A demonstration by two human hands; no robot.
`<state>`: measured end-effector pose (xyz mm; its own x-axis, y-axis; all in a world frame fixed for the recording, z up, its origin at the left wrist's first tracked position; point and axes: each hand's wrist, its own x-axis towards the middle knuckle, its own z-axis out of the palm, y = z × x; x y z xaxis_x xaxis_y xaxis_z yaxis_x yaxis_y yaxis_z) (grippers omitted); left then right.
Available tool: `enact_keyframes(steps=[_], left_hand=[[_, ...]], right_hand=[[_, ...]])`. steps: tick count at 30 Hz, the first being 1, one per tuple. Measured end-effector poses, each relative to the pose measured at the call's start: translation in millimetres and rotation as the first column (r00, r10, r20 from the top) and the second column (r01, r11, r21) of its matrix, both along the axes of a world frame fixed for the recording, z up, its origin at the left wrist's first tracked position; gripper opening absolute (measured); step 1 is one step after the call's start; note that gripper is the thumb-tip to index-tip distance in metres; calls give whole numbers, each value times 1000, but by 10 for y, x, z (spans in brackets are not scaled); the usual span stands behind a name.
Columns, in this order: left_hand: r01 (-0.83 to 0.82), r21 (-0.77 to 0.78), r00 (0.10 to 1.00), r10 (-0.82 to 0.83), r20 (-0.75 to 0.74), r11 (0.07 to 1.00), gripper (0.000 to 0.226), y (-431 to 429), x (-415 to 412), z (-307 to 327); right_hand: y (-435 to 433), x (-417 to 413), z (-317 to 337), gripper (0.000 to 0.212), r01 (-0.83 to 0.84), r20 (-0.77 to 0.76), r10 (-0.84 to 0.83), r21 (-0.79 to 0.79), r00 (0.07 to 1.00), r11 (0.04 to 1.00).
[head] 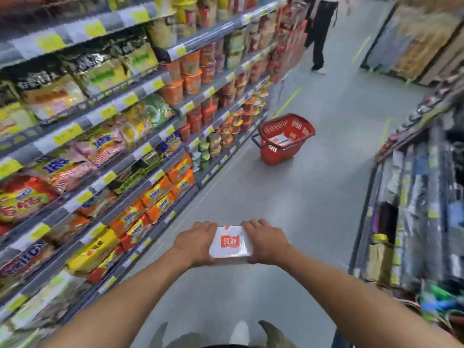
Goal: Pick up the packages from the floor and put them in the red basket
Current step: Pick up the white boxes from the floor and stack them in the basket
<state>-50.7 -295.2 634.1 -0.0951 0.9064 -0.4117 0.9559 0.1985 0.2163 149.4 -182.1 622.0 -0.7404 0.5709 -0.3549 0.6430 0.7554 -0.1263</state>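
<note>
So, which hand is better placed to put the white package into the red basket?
Probably the right hand. Both hands grip the white package, the left hand on its other side, but the red basket stands ahead, slightly to the right.

Grey floor (pixel 313 197) runs between noodle-stocked shelves (pixel 105 136) on the left and a rack (pixel 414 209) on the right.

White package (pixel 231 243): red square label, white characters "红派", legible. Shelf packs (pixel 100 146) at left: blue and red characters, blurred, not readable. Yellow price tags (pixel 67 136) on shelf edges: print illegible.
</note>
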Motion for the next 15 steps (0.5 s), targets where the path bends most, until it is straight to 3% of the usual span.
enact_keyframes(steps=[8,15], left_hand=[[241,34,970,-240,-32,970,71,1054,729,-33],[361,27,932,-361,-14,932,73,1789,865,-257]], right_hand=[[550,945,-3,89,243,4,-243,-26,970,970],[973,1150,-159,86,372,19,-372,-55,928,927]])
